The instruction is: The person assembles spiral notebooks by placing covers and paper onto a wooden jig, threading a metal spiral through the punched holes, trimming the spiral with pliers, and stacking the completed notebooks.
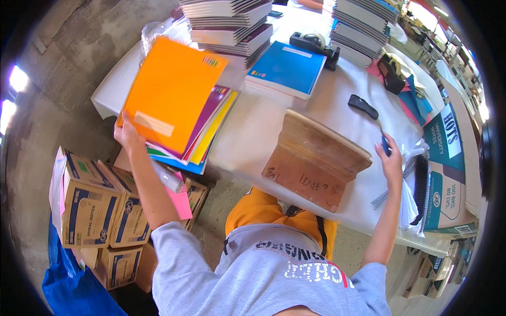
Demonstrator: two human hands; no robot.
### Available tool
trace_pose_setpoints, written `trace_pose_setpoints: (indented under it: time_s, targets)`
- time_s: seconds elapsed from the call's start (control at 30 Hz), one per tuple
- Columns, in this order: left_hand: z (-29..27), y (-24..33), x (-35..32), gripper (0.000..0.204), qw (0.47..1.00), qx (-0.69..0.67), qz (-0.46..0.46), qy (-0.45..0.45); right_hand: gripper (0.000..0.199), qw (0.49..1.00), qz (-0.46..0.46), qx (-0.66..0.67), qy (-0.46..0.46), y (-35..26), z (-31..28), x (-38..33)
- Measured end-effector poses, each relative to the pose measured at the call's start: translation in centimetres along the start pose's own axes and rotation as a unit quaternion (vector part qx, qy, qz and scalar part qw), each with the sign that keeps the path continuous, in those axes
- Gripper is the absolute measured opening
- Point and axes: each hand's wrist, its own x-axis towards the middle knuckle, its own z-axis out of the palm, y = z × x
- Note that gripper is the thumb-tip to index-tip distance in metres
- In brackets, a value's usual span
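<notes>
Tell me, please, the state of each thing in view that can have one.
Left hand: gripping the orange notebook
Orange notebook: closed, held
Purple notebook: closed, partly covered
Right hand: holding a blue-handled tool
Blue notebook: closed, lying flat
Tape dispenser near it: roll loaded

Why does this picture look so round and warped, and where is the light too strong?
In the head view, black surrounds a round fisheye image, and the carton bends near the right rim; in the head view, glare whites out patches at the left rim; in the head view, the orange notebook in the left hand stays brightly coloured.
</notes>
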Motion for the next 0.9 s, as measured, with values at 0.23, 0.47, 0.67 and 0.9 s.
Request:
trace_pose_setpoints:
  time_s: [0.23,0.47,0.67,0.9]
  targets:
    - [-6.1,-5.6,3.0,0.037,0.833,0.507,0.222,-0.023,0.054,0.919,0.104,-0.376,-0.05,2.2,4.1,4.7]
    - [9.5,0.7,-8.2,0.038,0.811,0.39,0.424,-0.106,0.062,0.98,-0.002,-0.125,-0.155,3.7,3.8,11.0]
    - [23.9,-8.5,-16.5,0.066,0.836,0.381,0.198,-0.342,0.074,0.927,0.205,0.164,-0.268,-7.5,13.0,17.1]
    - [25.0,-12.6,-17.3,0.08,0.847,0.345,0.04,-0.402,0.031,0.901,0.281,0.263,-0.201,-6.6,19.3,18.9]
